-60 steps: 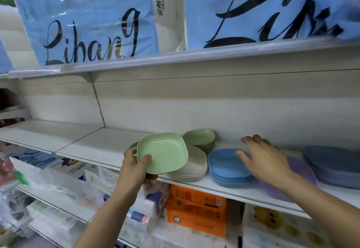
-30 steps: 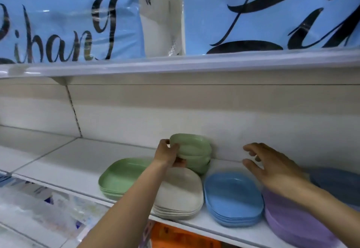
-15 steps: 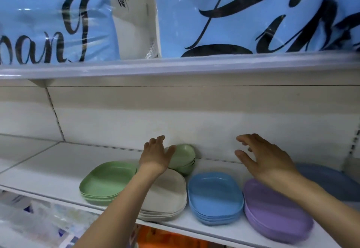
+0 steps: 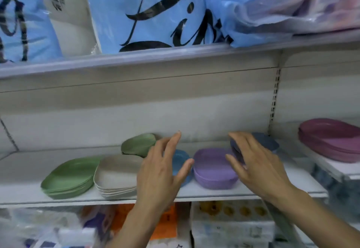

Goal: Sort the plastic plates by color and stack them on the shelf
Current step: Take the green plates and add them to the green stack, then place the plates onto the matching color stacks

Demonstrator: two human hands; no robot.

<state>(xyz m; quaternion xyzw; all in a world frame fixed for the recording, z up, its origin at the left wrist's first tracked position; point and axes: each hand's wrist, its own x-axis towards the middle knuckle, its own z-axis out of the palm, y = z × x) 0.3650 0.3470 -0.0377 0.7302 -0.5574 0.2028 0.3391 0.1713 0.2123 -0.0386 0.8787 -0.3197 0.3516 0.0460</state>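
A: Since half a second back, our left hand point(image 4: 161, 171) has come off the small green plates point(image 4: 138, 145) and swung right. It now hangs in front of the light blue stack point(image 4: 180, 160). Agree?

B: Yep. Our right hand point(image 4: 257, 166) also went right, from above the purple stack point(image 4: 212, 168) to the dark blue stack point(image 4: 266, 142). Left to right now, quick.

A: Shelf point(image 4: 23, 170), front left: green stack point(image 4: 68, 177), several plates. Just beside it on the right is the cream stack point(image 4: 116, 177), also at the front edge. Behind those, by the back wall, we have the small green plates.

B: Then the left hand: fingers straight and spread, thumb out, holding nothing. It covers most of the light blue stack, mid-shelf.

A: The purple stack is just beside the blue one, right of centre, near the front edge.

B: Right hand: fingers spread and nearly straight, tips at the left rim of the dark blue stack, thumb low by the purple stack's right side. We see no closed grip. Contact is blurred, so we can't tell.

A: The dark blue stack sits toward the back right corner. Past the upright, on the next shelf section, there's a plum stack point(image 4: 331, 140).

B: Above are blue plastic bags point(image 4: 109, 14) with black script. Below is an orange box point(image 4: 165, 226), with blurred packs around it.
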